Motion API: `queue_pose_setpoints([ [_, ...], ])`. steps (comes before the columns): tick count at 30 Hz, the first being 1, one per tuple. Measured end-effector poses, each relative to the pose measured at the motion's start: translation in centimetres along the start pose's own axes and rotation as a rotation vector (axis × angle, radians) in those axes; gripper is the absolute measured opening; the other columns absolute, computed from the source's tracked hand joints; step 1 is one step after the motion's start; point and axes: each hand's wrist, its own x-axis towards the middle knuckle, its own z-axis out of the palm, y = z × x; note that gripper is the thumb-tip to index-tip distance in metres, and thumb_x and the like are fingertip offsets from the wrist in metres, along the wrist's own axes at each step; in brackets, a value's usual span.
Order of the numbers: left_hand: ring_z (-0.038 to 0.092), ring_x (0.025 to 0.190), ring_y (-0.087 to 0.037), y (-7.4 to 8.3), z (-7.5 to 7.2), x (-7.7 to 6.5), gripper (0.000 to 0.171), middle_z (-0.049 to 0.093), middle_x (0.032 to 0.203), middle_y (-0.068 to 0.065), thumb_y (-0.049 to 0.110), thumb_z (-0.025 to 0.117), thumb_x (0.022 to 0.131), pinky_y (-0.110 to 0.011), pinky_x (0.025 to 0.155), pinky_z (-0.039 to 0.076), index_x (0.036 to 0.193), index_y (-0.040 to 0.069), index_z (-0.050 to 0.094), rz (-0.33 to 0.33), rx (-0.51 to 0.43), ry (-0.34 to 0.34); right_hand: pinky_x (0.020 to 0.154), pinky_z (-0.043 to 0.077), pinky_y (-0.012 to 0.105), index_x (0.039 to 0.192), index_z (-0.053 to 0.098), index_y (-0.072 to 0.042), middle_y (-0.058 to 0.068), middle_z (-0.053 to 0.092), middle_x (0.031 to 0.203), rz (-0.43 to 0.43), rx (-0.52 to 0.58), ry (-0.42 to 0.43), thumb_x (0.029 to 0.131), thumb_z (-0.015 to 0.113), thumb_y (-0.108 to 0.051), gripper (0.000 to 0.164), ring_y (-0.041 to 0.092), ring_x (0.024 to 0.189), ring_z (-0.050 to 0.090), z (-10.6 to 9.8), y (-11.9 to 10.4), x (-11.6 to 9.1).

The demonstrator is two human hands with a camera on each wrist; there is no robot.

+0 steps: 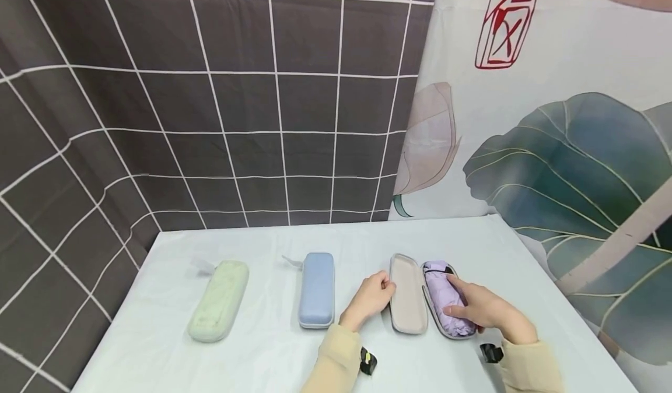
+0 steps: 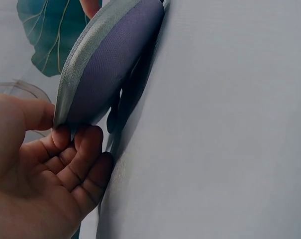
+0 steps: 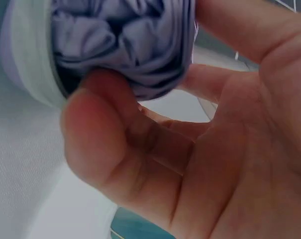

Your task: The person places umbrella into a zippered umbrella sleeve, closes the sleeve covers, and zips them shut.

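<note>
An unzipped case lies spread out at the right of the table, its beige-lined lid (image 1: 408,299) to the left. In its other half rests a folded purple umbrella (image 1: 438,291) with a dark strap near the far end. My left hand (image 1: 369,297) pinches the lid's left edge between thumb and fingers; the left wrist view shows the lid's purple outside (image 2: 110,69) and pale zipper border. Over the umbrella, my right hand (image 1: 487,306) grips its sides with curled fingers. Close up, gathered purple cloth (image 3: 125,40) shows between those fingers, beside the case's pale rim (image 3: 33,50).
A closed blue case (image 1: 317,288) lies left of my left hand, with a strap at its far end. Farther left is a closed light green case (image 1: 219,301), lying slantwise. The white table (image 1: 262,358) meets a dark grid-patterned cloth (image 1: 236,101) behind.
</note>
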Motion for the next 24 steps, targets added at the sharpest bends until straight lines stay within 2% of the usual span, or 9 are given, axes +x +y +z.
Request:
queue_pose_setpoints([
  [4, 0.038, 0.052, -0.006, 0.0, 0.1, -0.1, 0.025, 0.038, 0.059, 0.007, 0.013, 0.054, 0.096, -0.021, 0.049, 0.031, 0.073, 0.013, 0.044, -0.004, -0.001, -0.01, 0.038, 0.046, 0.035, 0.144, 0.031, 0.011, 0.038, 0.051, 0.116, 0.034, -0.01, 0.01, 0.083, 0.078, -0.026, 0.085, 0.022, 0.041, 0.053, 0.3, -0.2, 0.0],
  [6, 0.038, 0.053, -0.006, -0.1, 0.2, -0.1, 0.025, 0.039, 0.06, 0.007, 0.014, 0.053, 0.097, -0.021, 0.049, 0.031, 0.074, 0.013, 0.045, -0.001, -0.004, -0.009, 0.039, 0.047, 0.035, 0.143, 0.032, 0.011, 0.039, 0.05, 0.119, 0.025, -0.022, 0.024, 0.083, 0.079, -0.027, 0.085, 0.026, 0.052, 0.058, 0.3, -0.2, 0.1],
  [10, 0.039, 0.053, -0.006, -0.2, 0.5, -0.2, 0.025, 0.041, 0.06, 0.008, 0.017, 0.053, 0.099, -0.021, 0.049, 0.032, 0.075, 0.013, 0.046, -0.006, -0.027, -0.011, 0.042, 0.047, 0.036, 0.144, 0.033, 0.009, 0.039, 0.048, 0.123, 0.022, 0.002, 0.024, 0.081, 0.08, -0.032, 0.088, 0.027, 0.056, 0.059, 0.2, 0.3, 0.0],
  [13, 0.039, 0.052, -0.006, -0.3, 0.5, -0.3, 0.025, 0.041, 0.06, 0.008, 0.02, 0.054, 0.1, -0.021, 0.048, 0.033, 0.077, 0.014, 0.048, -0.02, -0.053, -0.019, 0.043, 0.046, 0.036, 0.145, 0.033, 0.006, 0.028, 0.056, 0.105, 0.035, 0.042, 0.0, 0.082, 0.079, -0.035, 0.088, 0.021, 0.046, 0.052, 0.0, 0.8, 0.0],
  [15, 0.04, 0.052, -0.006, -0.2, 0.4, -0.4, 0.023, 0.042, 0.06, 0.008, 0.022, 0.054, 0.1, -0.021, 0.048, 0.033, 0.078, 0.014, 0.049, -0.024, -0.06, -0.019, 0.044, 0.047, 0.036, 0.143, 0.036, 0.006, 0.016, 0.056, 0.091, 0.016, 0.058, 0.008, 0.086, 0.075, -0.033, 0.08, 0.019, 0.047, 0.051, -0.3, 1.3, 0.0],
  [17, 0.043, 0.053, -0.006, -0.1, 0.2, -0.4, 0.021, 0.046, 0.062, 0.008, 0.024, 0.055, 0.099, -0.021, 0.049, 0.036, 0.082, 0.014, 0.052, -0.036, -0.072, -0.011, 0.047, 0.046, 0.034, 0.14, 0.04, 0.007, 0.009, 0.053, 0.08, 0.001, 0.071, 0.057, 0.093, 0.068, -0.029, 0.066, 0.019, 0.05, 0.052, -0.7, 1.8, 0.2],
  [21, 0.054, 0.059, -0.007, 0.2, 0.0, -0.3, 0.015, 0.057, 0.07, 0.006, 0.026, 0.057, 0.099, -0.023, 0.054, 0.042, 0.096, 0.011, 0.058, -0.051, -0.098, 0.004, 0.052, 0.048, 0.032, 0.132, 0.049, 0.01, 0.009, 0.058, 0.079, 0.013, 0.084, 0.205, 0.102, 0.052, -0.015, 0.039, 0.021, 0.056, 0.055, -1.2, 2.6, 0.5],
  [24, 0.059, 0.065, -0.01, 0.5, -0.1, -0.4, 0.022, 0.063, 0.078, 0.004, 0.027, 0.057, 0.099, -0.026, 0.058, 0.046, 0.111, 0.009, 0.059, -0.071, -0.132, -0.004, 0.055, 0.05, 0.033, 0.127, 0.051, 0.013, 0.011, 0.061, 0.082, 0.066, 0.117, 0.247, 0.102, 0.047, -0.008, 0.033, 0.021, 0.061, 0.058, -1.2, 3.1, 0.7],
])
